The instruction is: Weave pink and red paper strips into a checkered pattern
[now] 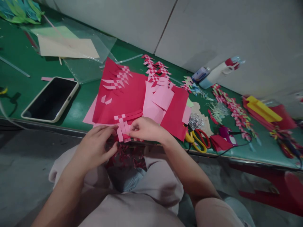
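At the green table's (78, 110) near edge, left hand (96, 146) and right hand (144, 129) pinch a woven paper strip piece (123, 126) between them.

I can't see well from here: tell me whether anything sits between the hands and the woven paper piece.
Nothing visible does. The left hand and right hand both already pinch the woven paper piece at the table's near edge.

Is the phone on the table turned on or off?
Off, it seems: the phone lies face up on the green table, its screen all black.
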Demonstrator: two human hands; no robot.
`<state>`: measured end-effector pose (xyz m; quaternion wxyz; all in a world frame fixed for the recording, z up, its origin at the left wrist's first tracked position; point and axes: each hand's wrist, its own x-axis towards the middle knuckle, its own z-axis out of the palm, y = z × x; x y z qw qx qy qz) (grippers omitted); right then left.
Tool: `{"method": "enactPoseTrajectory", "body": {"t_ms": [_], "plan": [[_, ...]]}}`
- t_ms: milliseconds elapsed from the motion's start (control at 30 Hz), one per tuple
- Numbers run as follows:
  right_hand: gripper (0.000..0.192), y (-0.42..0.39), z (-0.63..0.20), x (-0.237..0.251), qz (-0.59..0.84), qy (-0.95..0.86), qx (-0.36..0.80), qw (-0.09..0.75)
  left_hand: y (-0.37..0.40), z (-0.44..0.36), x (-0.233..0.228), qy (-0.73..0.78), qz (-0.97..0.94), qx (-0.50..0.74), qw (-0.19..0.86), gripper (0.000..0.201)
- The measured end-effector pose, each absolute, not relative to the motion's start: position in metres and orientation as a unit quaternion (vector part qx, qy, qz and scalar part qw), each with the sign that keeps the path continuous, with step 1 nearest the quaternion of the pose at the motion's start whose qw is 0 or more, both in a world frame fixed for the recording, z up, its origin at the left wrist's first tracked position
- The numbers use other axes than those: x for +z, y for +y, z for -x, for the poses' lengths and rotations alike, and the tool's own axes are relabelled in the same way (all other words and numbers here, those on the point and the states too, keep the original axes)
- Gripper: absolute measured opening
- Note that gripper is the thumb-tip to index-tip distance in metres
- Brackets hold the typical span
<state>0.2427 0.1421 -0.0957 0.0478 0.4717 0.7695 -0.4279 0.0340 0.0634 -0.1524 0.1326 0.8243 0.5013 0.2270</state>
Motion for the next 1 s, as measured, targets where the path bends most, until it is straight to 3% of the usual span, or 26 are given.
{"method": "enactPoseTrajectory", "body": {"t_ms": [233,567,833,1000], "plan": [[0.023,0.143,-0.243,-0.1,-0.496,0.759,-0.422,0.009,0.062,-0.034,-0.152,0.523,-0.803,0.234,0.164,0.038],[0.025,0.144,-0.239,-0.105,-0.514,0.755,-0.405,0.034,0.064,-0.035,-0.152,0.504,-0.818,0.241,0.139,0.043],[0.022,0.145,-0.236,-0.104,-0.517,0.765,-0.381,0.054,0.067,-0.035,-0.159,0.485,-0.832,0.245,0.112,0.031],[0.025,0.146,-0.234,-0.105,-0.508,0.771,-0.38,0.059,0.066,-0.034,-0.16,0.472,-0.835,0.264,0.1,0.039]]}}
